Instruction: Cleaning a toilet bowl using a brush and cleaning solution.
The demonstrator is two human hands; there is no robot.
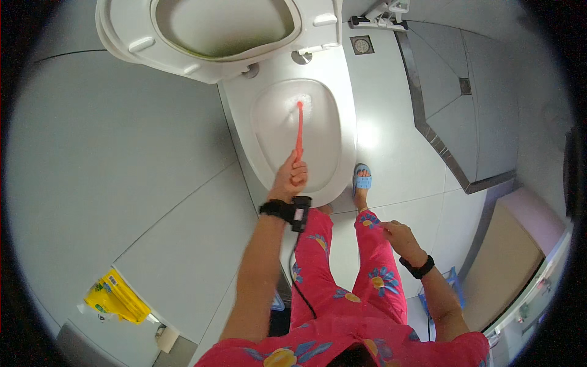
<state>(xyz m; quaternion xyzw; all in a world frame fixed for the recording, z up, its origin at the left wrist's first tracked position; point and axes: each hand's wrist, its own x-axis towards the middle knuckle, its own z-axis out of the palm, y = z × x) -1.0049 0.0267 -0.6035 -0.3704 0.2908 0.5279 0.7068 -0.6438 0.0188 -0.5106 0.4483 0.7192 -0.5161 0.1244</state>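
Observation:
My left hand [292,175] is closed around the handle of a red toilet brush [300,130] in the head view. The brush reaches down into the white toilet bowl [328,142], its far end in foamy water near the back of the bowl; the brush head is hard to make out there. The toilet seat and lid [220,66] are raised. My right hand [401,236] is beside my right knee, over the pink flowered trousers [376,257], with its fingers partly curled; whether they touch the cloth is unclear.
A dark stone curb [424,124] borders the floor area at the right, beyond a square floor drain [362,45]. A white floor squeegee or mop head [380,20] stands at the top. A yellow packet [117,296] is at the lower left, and a cabinet [504,257] at the lower right.

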